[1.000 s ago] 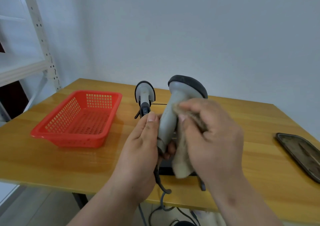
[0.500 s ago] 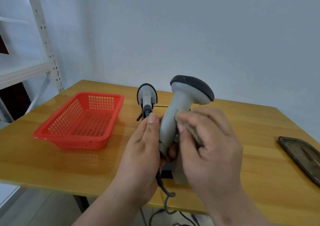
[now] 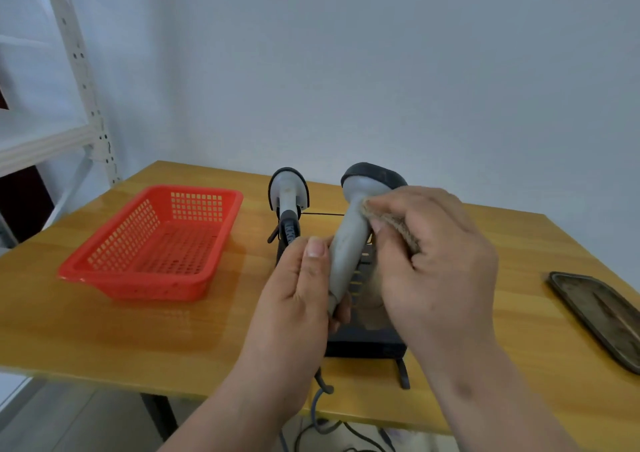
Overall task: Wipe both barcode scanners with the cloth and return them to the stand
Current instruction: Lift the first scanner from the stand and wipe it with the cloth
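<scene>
My left hand point(image 3: 294, 295) grips the lower handle of a grey barcode scanner point(image 3: 349, 230) with a black head, held upright above the table. My right hand point(image 3: 433, 254) holds a beige cloth point(image 3: 394, 230) and presses it against the scanner's neck, just under the head. A second grey scanner point(image 3: 288, 195) stands in the black stand point(image 3: 367, 344) behind my left hand. The stand's base is partly hidden by my hands.
A red mesh basket point(image 3: 156, 243) sits on the wooden table point(image 3: 104, 330) at the left. A dark tray point(image 3: 599, 309) lies at the right edge. White metal shelving point(image 3: 79, 81) stands far left. Cables point(image 3: 322, 417) hang below the table's front edge.
My right hand has slid the cloth up the scanner's handle, from the middle to just under the head. My left hand keeps its grip on the handle.
</scene>
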Tool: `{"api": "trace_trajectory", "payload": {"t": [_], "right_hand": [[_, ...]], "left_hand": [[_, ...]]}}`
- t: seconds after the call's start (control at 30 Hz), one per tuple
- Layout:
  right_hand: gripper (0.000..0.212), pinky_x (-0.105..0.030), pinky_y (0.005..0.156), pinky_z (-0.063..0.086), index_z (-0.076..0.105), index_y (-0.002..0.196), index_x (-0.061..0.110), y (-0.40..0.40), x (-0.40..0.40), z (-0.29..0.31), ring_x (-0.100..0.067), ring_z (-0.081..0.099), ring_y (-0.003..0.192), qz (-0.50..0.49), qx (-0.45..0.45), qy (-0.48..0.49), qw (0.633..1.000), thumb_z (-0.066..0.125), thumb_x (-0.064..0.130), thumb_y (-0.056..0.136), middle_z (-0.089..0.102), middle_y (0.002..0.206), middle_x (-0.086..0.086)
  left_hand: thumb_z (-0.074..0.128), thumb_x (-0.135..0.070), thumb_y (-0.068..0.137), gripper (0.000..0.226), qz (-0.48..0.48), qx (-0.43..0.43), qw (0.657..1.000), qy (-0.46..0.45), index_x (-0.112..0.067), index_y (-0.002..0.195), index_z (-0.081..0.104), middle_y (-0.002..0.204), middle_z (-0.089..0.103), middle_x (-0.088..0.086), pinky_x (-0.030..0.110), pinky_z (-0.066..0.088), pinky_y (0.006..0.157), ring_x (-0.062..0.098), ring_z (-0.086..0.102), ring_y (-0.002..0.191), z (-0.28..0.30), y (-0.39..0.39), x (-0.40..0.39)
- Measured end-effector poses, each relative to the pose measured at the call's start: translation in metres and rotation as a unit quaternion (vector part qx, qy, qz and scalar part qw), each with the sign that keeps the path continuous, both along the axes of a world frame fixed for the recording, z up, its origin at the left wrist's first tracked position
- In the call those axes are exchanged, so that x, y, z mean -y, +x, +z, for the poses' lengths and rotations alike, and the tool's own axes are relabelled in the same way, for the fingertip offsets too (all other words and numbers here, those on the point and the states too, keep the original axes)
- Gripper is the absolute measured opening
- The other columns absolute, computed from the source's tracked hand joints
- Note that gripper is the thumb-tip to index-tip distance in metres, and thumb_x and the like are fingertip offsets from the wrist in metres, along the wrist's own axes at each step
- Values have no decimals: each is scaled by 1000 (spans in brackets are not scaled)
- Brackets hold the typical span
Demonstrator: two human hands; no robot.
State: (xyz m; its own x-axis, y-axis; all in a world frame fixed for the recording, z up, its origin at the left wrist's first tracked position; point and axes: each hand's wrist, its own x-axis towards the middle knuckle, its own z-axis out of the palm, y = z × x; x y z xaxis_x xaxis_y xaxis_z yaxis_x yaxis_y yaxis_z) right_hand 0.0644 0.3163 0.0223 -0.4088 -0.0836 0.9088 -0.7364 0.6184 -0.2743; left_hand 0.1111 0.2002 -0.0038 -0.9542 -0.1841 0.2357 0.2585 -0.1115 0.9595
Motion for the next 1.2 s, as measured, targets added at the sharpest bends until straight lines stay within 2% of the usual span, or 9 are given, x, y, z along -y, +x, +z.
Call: {"api": "trace_trajectory", "payload": {"t": [0.17,0.33,0.4,0.47,0.6,0.8,0.9,1.1,1.2], "right_hand": [[14,-29,78,51,74,90,2,21,12,-16,-23,63,86,43,-39,39,998,63,-6,85,68,93,-7],[14,-13,81,47,73,91,5,8,8,-5,-14,63,87,16,23,-49,998,65,-4,84,64,90,1],[14,-20,79,49,73,91,4,16,11,-10,-18,64,86,19,14,-24,999,63,-4,84,65,91,-2],[14,-23,81,50,74,92,4,23,12,-16,-20,64,88,36,-1,27,999,63,-2,85,67,93,-4],[14,-16,83,48,73,92,8,1,2,-3,-17,64,91,5,47,-28,998,65,-1,85,67,92,0],[13,-25,82,49,73,90,5,16,7,-14,-21,62,88,27,1,77,997,63,-2,85,68,92,-4],[15,-22,81,49,72,91,7,0,0,-3,-20,62,89,-10,33,23,999,63,-3,84,66,92,-2],[14,-28,79,51,72,92,2,13,6,-18,-22,61,86,-12,3,50,999,60,-2,87,65,93,-7],[13,-28,74,51,71,91,4,4,5,-12,-20,62,84,-13,19,3,1000,60,-2,86,64,91,-5]], "left_hand": [[38,-51,89,48,-26,27,993,110,-12,91,65,70,57,19,33,44,53,24,54,62,6,-2,3],[46,-68,80,74,-74,40,981,175,1,101,61,62,57,12,29,48,47,20,54,51,6,-2,2],[54,-62,81,72,-98,38,972,211,3,111,60,79,64,24,37,56,59,31,63,68,7,-3,4],[61,-54,78,67,-102,50,965,235,2,116,59,102,64,32,49,54,77,41,63,89,7,-3,8],[65,-52,78,59,-92,71,969,216,-1,107,66,83,67,16,31,52,52,23,62,68,3,-3,5],[53,-45,85,47,-86,79,973,202,-4,102,69,86,68,23,33,54,58,27,64,73,0,-4,11],[53,-42,85,43,-84,69,974,201,-4,96,70,74,67,13,27,53,50,18,61,57,-1,-2,6],[49,-49,87,47,-74,44,983,163,-8,94,71,78,64,17,33,52,56,24,57,63,1,-1,8],[42,-56,86,55,-57,34,990,124,-8,97,68,86,65,27,38,54,61,32,61,68,-1,-1,4]]}}
